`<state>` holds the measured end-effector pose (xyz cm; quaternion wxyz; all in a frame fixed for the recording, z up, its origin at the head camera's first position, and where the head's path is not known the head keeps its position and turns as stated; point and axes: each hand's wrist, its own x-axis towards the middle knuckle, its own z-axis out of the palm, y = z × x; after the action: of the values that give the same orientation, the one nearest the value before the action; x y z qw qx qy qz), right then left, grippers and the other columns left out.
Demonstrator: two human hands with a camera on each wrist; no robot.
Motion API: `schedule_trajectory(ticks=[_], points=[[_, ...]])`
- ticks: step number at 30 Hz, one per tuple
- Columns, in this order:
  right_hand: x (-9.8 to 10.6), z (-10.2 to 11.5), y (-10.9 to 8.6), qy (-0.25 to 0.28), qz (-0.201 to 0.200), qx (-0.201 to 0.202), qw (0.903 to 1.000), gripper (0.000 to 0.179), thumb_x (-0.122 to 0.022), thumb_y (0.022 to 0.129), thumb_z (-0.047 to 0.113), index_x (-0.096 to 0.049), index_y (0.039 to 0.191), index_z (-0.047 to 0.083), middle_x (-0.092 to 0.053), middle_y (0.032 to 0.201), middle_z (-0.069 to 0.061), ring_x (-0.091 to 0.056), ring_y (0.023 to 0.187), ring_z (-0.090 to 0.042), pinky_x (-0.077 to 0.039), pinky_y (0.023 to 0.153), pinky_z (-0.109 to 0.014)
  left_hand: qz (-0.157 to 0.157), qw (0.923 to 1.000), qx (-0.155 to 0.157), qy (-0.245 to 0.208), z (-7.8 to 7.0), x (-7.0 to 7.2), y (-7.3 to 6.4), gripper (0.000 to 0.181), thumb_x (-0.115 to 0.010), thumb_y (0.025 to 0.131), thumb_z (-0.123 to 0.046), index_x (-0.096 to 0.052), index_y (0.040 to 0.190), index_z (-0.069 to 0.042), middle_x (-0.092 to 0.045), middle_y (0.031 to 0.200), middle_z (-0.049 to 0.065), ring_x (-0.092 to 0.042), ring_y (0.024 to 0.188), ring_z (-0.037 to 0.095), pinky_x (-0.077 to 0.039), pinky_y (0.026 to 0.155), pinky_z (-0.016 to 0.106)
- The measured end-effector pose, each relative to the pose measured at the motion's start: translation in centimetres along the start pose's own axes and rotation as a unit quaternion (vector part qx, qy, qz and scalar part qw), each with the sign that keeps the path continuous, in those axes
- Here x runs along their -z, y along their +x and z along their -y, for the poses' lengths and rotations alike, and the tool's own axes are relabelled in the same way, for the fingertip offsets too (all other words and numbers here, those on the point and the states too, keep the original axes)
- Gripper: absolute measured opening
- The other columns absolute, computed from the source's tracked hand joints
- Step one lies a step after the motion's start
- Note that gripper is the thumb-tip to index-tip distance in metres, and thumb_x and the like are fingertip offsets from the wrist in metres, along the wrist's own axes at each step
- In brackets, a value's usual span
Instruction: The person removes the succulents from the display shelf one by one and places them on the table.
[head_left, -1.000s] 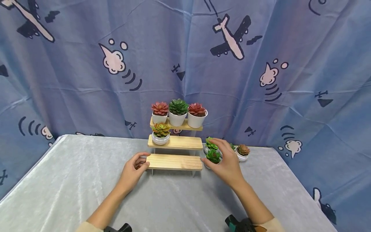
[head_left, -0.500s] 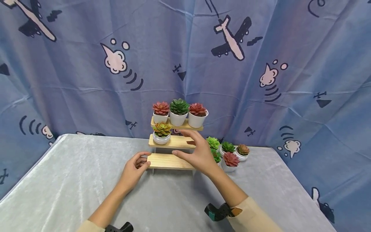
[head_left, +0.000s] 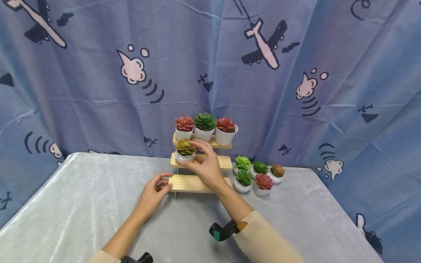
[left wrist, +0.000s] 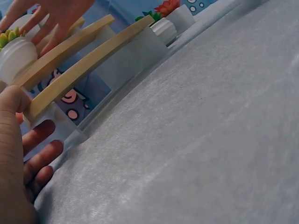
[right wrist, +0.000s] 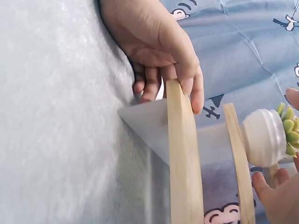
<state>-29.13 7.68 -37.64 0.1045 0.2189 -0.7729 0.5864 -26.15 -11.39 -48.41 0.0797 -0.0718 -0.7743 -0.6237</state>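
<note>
A three-tier wooden plant stand [head_left: 194, 183] with clear side supports stands mid-table. My left hand [head_left: 152, 195] pinches the left end of its lowest board, thumb on top; the left wrist view shows the other fingers curled below the board. On the middle board's left end sits an orange-green succulent [head_left: 185, 149] in a white ribbed pot. My right hand [head_left: 207, 166] is spread around the right side of this plant, index finger by the leaves and thumb low beside the pot. In the right wrist view the thumb [right wrist: 261, 184] appears slightly apart from the pot [right wrist: 265, 137].
Two red succulents [head_left: 184, 124] [head_left: 225, 125] and a dark green succulent [head_left: 205, 122] in white pots fill the top board. Right of the stand, several potted succulents cluster, including a pink-red one [head_left: 263, 181] and a bright green one [head_left: 242, 163]. A blue printed curtain [head_left: 210, 73] hangs behind.
My right hand has moved left from the potted cluster, across the stand, to the orange-green succulent. The left hand keeps its hold on the lowest board.
</note>
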Motion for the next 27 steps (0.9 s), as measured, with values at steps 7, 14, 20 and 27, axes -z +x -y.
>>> schedule_trajectory(ticks=[7,14,20,27], points=[[-1.9,-0.3,0.8,-0.02,-0.047,-0.018,0.9985,0.06,-0.087,0.079,0.016,-0.064,0.134,0.017,-0.049,0.145,-0.006,-0.05,0.13,-0.023,-0.052,0.097,-0.045,-0.002,0.9999,-0.011,0.004,0.0,-0.1,0.0,0.032,-0.065,0.095,-0.009,-0.065,0.126,-0.01,-0.074,0.1,0.014,-0.065,0.079,0.006,-0.053,0.074,0.022],[-2.9,-0.8,1.2,-0.027,-0.104,-0.015,0.9941,0.05,-0.086,0.078,0.009,-0.069,0.124,0.013,-0.054,0.141,-0.01,-0.055,0.127,-0.026,-0.055,0.09,-0.043,-0.001,0.9999,-0.01,0.0,-0.1,-0.1,0.0,0.031,-0.066,0.095,-0.01,-0.065,0.126,-0.011,-0.075,0.1,0.014,-0.065,0.079,0.005,-0.052,0.074,0.021],[-3.0,-1.1,1.3,-0.033,-0.113,-0.005,0.993,0.045,-0.084,0.078,0.006,-0.071,0.121,0.011,-0.056,0.14,-0.01,-0.058,0.125,-0.026,-0.058,0.088,-0.042,0.0,1.0,-0.009,0.0,-0.1,-0.1,0.0,0.031,-0.065,0.094,-0.009,-0.065,0.126,-0.009,-0.075,0.1,0.015,-0.064,0.078,0.005,-0.051,0.073,0.021],[-2.6,-1.1,1.2,-0.027,-0.107,-0.006,0.9939,0.044,-0.085,0.078,0.006,-0.072,0.119,0.012,-0.057,0.14,-0.008,-0.058,0.127,-0.026,-0.058,0.091,-0.043,0.0,1.0,-0.008,0.001,-0.2,0.2,0.0,0.032,-0.065,0.095,-0.009,-0.065,0.127,-0.01,-0.074,0.1,0.015,-0.064,0.078,0.005,-0.051,0.073,0.021]])
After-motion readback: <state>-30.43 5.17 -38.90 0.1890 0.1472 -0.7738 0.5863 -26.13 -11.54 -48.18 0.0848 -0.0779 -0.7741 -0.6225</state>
